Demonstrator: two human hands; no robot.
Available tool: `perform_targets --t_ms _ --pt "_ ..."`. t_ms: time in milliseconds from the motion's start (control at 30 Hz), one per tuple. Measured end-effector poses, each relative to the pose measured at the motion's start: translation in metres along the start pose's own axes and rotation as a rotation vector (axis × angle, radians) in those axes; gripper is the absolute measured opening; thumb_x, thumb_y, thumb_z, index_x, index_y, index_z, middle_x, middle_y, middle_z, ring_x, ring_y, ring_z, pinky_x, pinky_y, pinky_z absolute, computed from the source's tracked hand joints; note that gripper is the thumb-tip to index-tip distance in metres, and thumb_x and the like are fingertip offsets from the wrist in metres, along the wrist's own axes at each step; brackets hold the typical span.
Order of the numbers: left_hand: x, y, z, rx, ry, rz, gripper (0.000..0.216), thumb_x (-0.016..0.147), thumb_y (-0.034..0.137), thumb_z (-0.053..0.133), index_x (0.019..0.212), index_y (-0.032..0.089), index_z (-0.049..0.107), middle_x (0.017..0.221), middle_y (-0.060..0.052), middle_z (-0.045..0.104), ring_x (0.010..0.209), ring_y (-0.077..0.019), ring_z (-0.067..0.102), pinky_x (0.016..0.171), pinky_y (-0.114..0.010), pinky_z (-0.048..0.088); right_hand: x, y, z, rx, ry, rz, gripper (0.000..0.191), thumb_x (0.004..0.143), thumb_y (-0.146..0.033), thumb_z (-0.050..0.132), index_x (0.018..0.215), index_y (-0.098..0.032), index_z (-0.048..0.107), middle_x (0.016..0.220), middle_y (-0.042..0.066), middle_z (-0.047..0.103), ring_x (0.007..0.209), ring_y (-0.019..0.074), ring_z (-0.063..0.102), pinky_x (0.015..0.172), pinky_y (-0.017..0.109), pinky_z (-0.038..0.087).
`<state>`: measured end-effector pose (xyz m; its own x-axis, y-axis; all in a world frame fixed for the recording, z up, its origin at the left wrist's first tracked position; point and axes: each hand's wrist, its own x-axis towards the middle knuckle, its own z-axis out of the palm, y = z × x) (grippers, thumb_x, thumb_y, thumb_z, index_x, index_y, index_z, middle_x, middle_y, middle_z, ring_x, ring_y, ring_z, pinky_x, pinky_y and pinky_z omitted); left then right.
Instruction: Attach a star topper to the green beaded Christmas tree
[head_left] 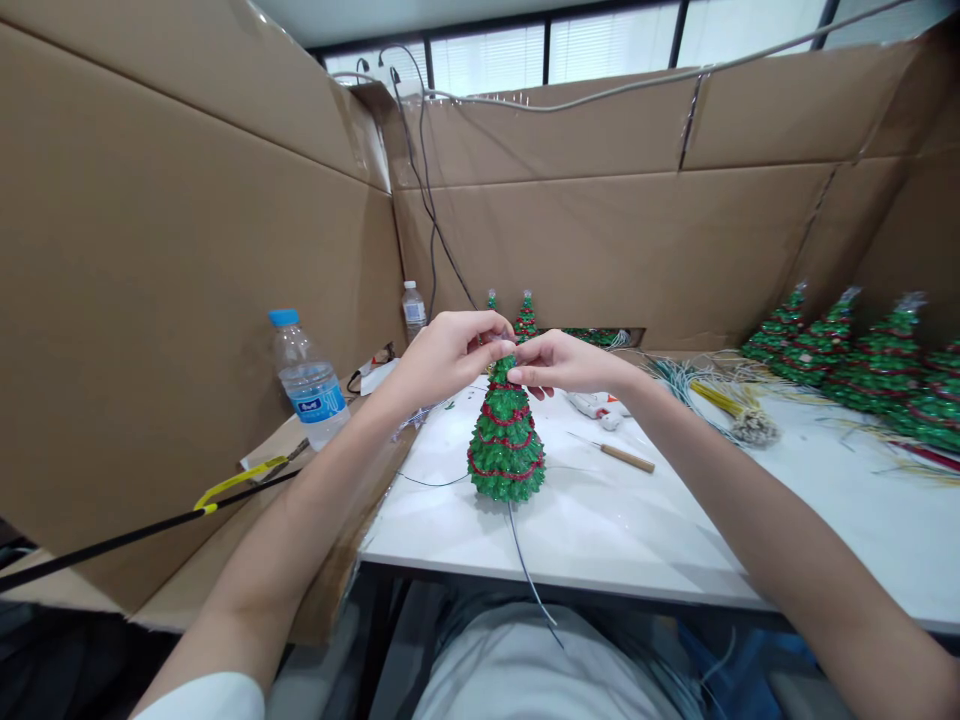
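A small green Christmas tree (507,440) with red garlands stands upright on the white table in front of me. My left hand (466,345) pinches the tree's tip from the left, where a bit of a clear topper shows between the fingers. From the right, my right hand (559,362) is closed on the upper part of the tree, thumb and fingers against its branches. The fingers hide most of the tip. A thin wire (525,560) runs from under the tree over the table's front edge, and another thin wire (435,484) extends left.
Right of the tree lies an awl (626,458) with a wooden handle, and behind it a white glue gun (596,405). Bundled wires (701,390) and several finished trees (870,355) are at the right. A water bottle (311,385) stands left; cardboard walls (585,230) enclose the table.
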<state>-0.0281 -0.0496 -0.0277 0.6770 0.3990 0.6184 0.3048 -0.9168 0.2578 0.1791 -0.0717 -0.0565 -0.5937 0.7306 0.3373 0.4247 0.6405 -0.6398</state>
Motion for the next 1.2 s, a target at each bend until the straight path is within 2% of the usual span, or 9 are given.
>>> perform_targets --t_ms 167,400,567,733,867,1033,1200 --pt "-0.0006 0.0014 0.0001 0.008 -0.026 0.006 0.019 0.086 0.027 0.055 0.09 0.014 0.068 0.067 0.001 0.06 0.059 -0.0091 0.047 0.054 -0.021 0.033 -0.0011 0.0003 -0.0037 0.022 -0.05 0.016 0.038 0.081 -0.052 0.064 0.079 -0.014 0.062 0.06 -0.002 0.056 0.055 0.0077 0.053 0.051 0.02 0.043" --pt "-0.0009 0.0013 0.0014 0.035 -0.028 0.005 0.02 0.087 0.028 0.054 0.09 0.014 0.069 0.069 0.0 0.062 0.06 -0.0094 0.048 0.055 -0.021 0.033 -0.001 -0.0029 -0.0015 -0.004 0.017 0.067 0.04 0.077 -0.053 0.068 0.077 -0.014 0.064 0.058 -0.003 0.055 0.053 0.008 0.052 0.05 0.021 0.042" --pt "-0.0003 0.0024 0.001 0.03 -0.048 0.017 0.021 0.087 0.028 0.054 0.089 0.014 0.069 0.071 -0.001 0.064 0.061 -0.0099 0.05 0.057 -0.021 0.035 -0.0017 -0.0039 -0.003 0.017 -0.042 0.075 0.042 0.074 -0.055 0.071 0.076 -0.013 0.063 0.059 -0.002 0.055 0.054 0.0089 0.051 0.051 0.024 0.042" --pt "0.0 0.0012 0.0025 0.037 -0.065 0.018 0.022 0.088 0.03 0.054 0.09 0.014 0.069 0.071 -0.001 0.064 0.062 -0.0102 0.05 0.057 -0.022 0.035 -0.0017 -0.0015 -0.0023 -0.027 0.016 0.09 0.042 0.074 -0.054 0.071 0.08 -0.013 0.065 0.058 -0.003 0.054 0.053 0.0082 0.05 0.049 0.023 0.04" --pt "0.0001 -0.0011 0.0036 0.037 -0.085 0.014 0.023 0.088 0.033 0.055 0.091 0.015 0.069 0.071 -0.001 0.065 0.061 -0.0103 0.05 0.056 -0.022 0.034 -0.0016 0.0011 -0.0035 -0.002 -0.052 0.1 0.039 0.072 -0.051 0.074 0.081 -0.014 0.064 0.058 -0.003 0.055 0.053 0.0079 0.052 0.049 0.021 0.041" --pt "-0.0001 -0.0007 0.004 0.045 -0.092 0.014 0.024 0.089 0.033 0.054 0.091 0.015 0.069 0.073 -0.002 0.065 0.062 -0.0105 0.051 0.057 -0.022 0.035 -0.0013 0.0017 -0.0035 -0.008 -0.034 0.102 0.037 0.073 -0.05 0.072 0.08 -0.015 0.064 0.059 -0.004 0.054 0.051 0.0067 0.05 0.048 0.02 0.041" --pt "0.0002 -0.0028 0.0065 0.042 -0.138 0.029 0.023 0.088 0.033 0.055 0.091 0.016 0.07 0.074 -0.002 0.066 0.065 -0.0114 0.054 0.058 -0.022 0.036 -0.0013 0.0001 -0.0036 -0.041 -0.109 0.099 0.038 0.073 -0.052 0.071 0.078 -0.015 0.061 0.059 -0.004 0.053 0.052 0.0075 0.051 0.049 0.021 0.04"
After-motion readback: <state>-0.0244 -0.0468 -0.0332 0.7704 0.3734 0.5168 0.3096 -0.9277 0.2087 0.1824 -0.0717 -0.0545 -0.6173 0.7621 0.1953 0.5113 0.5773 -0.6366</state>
